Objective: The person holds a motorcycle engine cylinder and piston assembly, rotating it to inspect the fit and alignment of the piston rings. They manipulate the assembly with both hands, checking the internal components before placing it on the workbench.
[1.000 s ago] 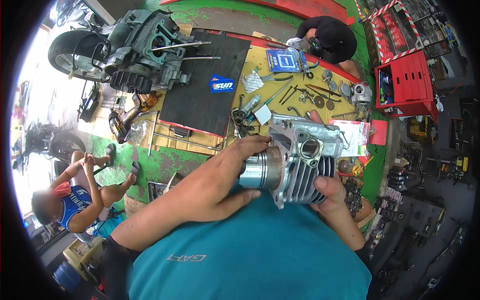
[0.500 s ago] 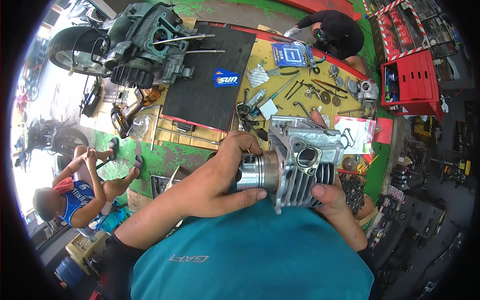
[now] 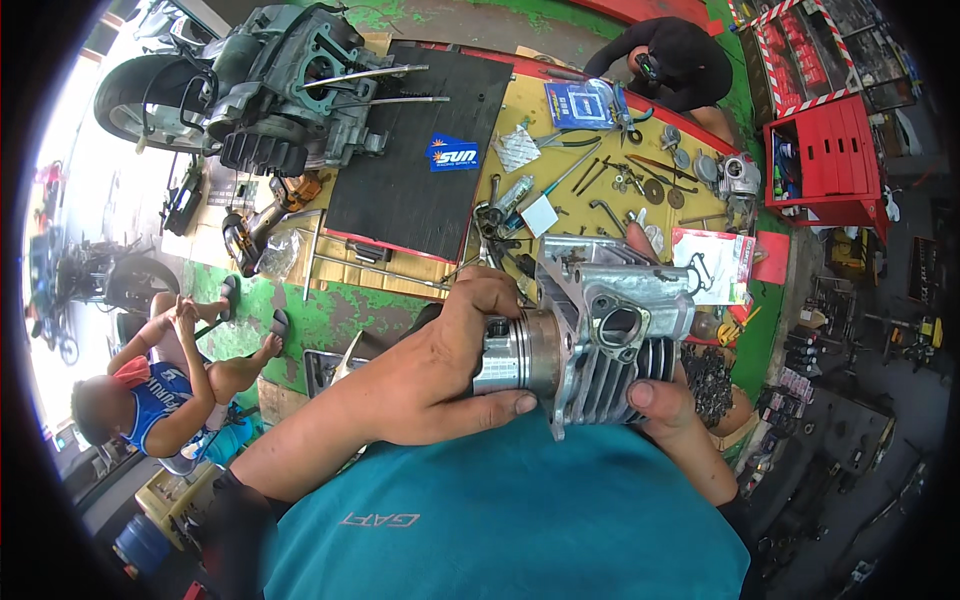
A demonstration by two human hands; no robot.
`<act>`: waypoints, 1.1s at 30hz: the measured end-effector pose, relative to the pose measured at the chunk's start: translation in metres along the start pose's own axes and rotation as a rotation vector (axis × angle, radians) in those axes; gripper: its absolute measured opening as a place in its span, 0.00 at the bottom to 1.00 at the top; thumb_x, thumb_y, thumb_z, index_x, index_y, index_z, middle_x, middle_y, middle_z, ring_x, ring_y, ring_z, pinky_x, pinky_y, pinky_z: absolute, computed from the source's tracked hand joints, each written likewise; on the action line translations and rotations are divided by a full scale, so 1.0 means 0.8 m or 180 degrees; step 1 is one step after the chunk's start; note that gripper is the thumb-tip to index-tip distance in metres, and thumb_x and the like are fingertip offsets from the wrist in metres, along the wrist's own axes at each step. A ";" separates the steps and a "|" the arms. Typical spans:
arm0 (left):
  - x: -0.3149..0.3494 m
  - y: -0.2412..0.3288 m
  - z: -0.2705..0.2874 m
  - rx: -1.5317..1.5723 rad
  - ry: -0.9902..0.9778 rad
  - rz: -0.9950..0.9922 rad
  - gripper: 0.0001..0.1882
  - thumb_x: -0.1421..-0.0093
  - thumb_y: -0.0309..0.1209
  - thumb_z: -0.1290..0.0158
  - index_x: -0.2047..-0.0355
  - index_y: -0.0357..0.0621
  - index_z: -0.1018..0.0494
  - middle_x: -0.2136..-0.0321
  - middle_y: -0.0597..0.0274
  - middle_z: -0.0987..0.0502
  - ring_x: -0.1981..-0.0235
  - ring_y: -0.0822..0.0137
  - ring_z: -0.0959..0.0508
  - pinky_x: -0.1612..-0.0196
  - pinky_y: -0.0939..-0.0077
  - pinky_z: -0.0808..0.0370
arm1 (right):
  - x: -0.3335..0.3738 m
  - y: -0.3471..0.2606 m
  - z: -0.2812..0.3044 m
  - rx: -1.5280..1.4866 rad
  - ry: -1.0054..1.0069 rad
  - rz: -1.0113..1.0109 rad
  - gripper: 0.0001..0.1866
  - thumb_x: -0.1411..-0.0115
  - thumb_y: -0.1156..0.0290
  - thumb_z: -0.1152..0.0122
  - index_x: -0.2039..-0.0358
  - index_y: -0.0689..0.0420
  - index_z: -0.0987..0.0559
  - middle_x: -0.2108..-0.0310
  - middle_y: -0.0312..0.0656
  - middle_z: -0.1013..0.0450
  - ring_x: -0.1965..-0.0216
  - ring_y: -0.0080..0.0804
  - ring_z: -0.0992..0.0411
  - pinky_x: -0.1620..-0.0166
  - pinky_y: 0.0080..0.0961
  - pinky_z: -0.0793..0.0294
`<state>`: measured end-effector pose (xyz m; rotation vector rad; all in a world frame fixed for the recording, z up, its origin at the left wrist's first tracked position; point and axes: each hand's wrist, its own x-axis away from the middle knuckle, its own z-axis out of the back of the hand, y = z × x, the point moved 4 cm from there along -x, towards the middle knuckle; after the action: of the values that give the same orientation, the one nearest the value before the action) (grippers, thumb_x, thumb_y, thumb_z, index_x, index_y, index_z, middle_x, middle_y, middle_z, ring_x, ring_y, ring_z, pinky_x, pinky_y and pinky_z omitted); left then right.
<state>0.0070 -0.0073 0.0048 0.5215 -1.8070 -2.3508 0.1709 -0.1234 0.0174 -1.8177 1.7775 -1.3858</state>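
Here left hand [image 3: 440, 375] grasps piston [image 3: 515, 352]; right hand [image 3: 665, 410] clenched under cylinder [image 3: 615, 330].

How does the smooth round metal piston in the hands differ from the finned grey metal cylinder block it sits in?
The smooth round metal piston is plain and shiny; the finned grey metal cylinder block is duller, ribbed and much bulkier. The left hand grips the piston, while the right hand supports the block from beneath. Both are bare metal, held together above the teal shirt.
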 end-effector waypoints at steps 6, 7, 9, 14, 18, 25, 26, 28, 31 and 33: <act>0.002 0.001 0.000 0.0012 -0.0032 0.0052 0.35 0.42 0.33 0.37 0.48 0.29 0.48 0.54 0.44 0.37 0.50 0.50 0.34 0.42 0.58 0.36 | 0.002 0.003 0.002 -0.0027 -0.0032 -0.0032 0.71 0.59 0.58 0.21 0.25 0.48 0.63 0.32 0.48 0.45 0.31 0.43 0.43 0.30 0.40 0.43; 0.001 0.002 0.001 0.0009 -0.0048 0.0072 0.35 0.42 0.33 0.37 0.48 0.29 0.48 0.54 0.44 0.37 0.50 0.50 0.34 0.42 0.58 0.36 | 0.001 0.001 -0.002 -0.0020 -0.0040 0.0041 0.71 0.60 0.58 0.21 0.25 0.48 0.63 0.32 0.48 0.45 0.31 0.43 0.43 0.30 0.40 0.43; 0.001 0.004 0.002 -0.0012 -0.0065 0.0070 0.35 0.42 0.33 0.37 0.48 0.29 0.48 0.54 0.43 0.37 0.50 0.50 0.34 0.42 0.58 0.36 | -0.002 -0.001 -0.004 0.0002 -0.0069 0.0140 0.71 0.60 0.59 0.21 0.25 0.47 0.63 0.32 0.47 0.45 0.31 0.43 0.43 0.30 0.40 0.43; 0.002 0.002 0.001 -0.0166 -0.0092 0.0035 0.35 0.42 0.34 0.38 0.47 0.28 0.48 0.54 0.42 0.37 0.50 0.49 0.34 0.42 0.57 0.35 | -0.006 0.001 -0.004 -0.0026 -0.0111 0.0242 0.71 0.59 0.59 0.22 0.25 0.47 0.63 0.32 0.46 0.45 0.30 0.43 0.43 0.30 0.40 0.44; 0.002 0.002 -0.001 -0.0158 -0.0065 0.0128 0.35 0.40 0.35 0.39 0.47 0.27 0.48 0.54 0.42 0.37 0.50 0.48 0.34 0.43 0.57 0.35 | -0.007 0.001 -0.002 0.0023 -0.0099 0.0273 0.70 0.59 0.59 0.22 0.25 0.47 0.62 0.32 0.47 0.45 0.31 0.43 0.43 0.30 0.40 0.43; 0.002 0.001 -0.004 -0.0182 0.0187 0.0193 0.33 0.38 0.39 0.40 0.47 0.30 0.46 0.56 0.43 0.36 0.54 0.50 0.31 0.47 0.59 0.32 | -0.010 -0.002 -0.004 0.0013 -0.0106 0.0286 0.70 0.59 0.57 0.21 0.25 0.48 0.63 0.33 0.48 0.44 0.31 0.43 0.42 0.31 0.41 0.42; 0.002 0.000 -0.004 -0.0169 0.0239 0.0196 0.33 0.39 0.38 0.39 0.47 0.31 0.45 0.56 0.43 0.36 0.54 0.50 0.31 0.47 0.59 0.32 | -0.010 -0.003 -0.005 0.0017 -0.0095 0.0274 0.70 0.59 0.57 0.21 0.25 0.48 0.63 0.33 0.48 0.44 0.31 0.44 0.42 0.31 0.41 0.42; 0.001 0.000 -0.006 -0.0143 0.0343 0.0201 0.32 0.40 0.38 0.38 0.47 0.32 0.44 0.56 0.43 0.35 0.54 0.50 0.31 0.48 0.59 0.32 | -0.011 -0.002 -0.004 0.0035 -0.0105 0.0297 0.71 0.59 0.57 0.21 0.25 0.47 0.63 0.33 0.48 0.44 0.31 0.44 0.42 0.31 0.41 0.41; -0.001 -0.002 -0.005 -0.0202 0.0437 0.0160 0.32 0.43 0.36 0.36 0.48 0.32 0.42 0.56 0.44 0.35 0.54 0.49 0.31 0.49 0.59 0.31 | -0.012 -0.003 -0.005 0.0066 -0.0094 0.0310 0.71 0.59 0.56 0.21 0.25 0.47 0.64 0.33 0.49 0.44 0.32 0.44 0.41 0.31 0.41 0.42; -0.002 -0.002 -0.006 -0.0264 0.0504 0.0124 0.32 0.45 0.35 0.35 0.49 0.33 0.41 0.56 0.45 0.35 0.54 0.49 0.32 0.49 0.59 0.31 | -0.012 -0.003 -0.005 0.0084 -0.0106 0.0326 0.71 0.59 0.56 0.21 0.25 0.47 0.64 0.33 0.49 0.44 0.32 0.44 0.41 0.31 0.41 0.42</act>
<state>0.0102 -0.0105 0.0023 0.6357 -1.6295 -2.2767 0.1713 -0.1127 0.0166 -1.7010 1.8002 -1.3266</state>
